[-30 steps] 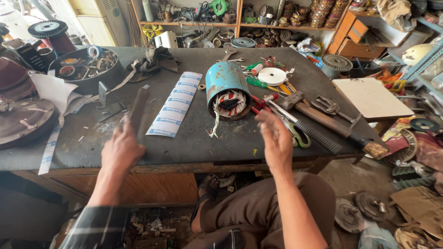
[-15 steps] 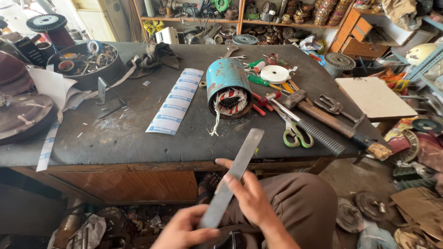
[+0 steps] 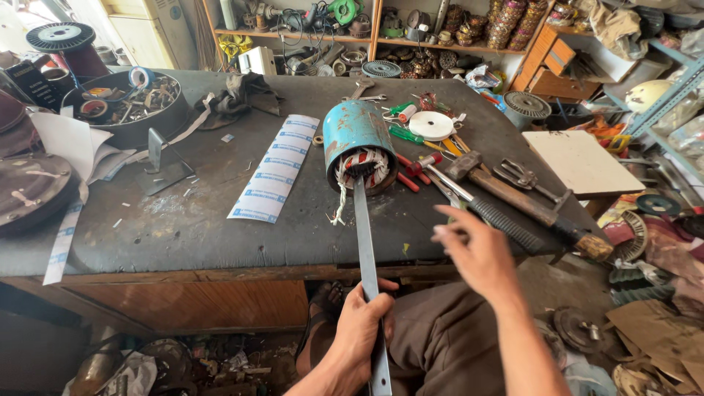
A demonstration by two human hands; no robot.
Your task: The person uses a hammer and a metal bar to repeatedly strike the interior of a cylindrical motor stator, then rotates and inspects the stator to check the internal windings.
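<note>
Flat bar (image 3: pixel 364 242) now from left fingers (image 3: pixel 367 312) into stator (image 3: pixel 358 145)

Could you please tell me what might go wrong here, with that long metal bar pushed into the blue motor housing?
1. The long flat metal bar, gripped only by the left hand, could gouge the red and white windings.
2. The blue cylindrical motor housing lies unclamped on its side and may roll toward the white tape roll.
3. The right hand hovers over the wooden-handled hammer; a slip could bruise it.
</note>
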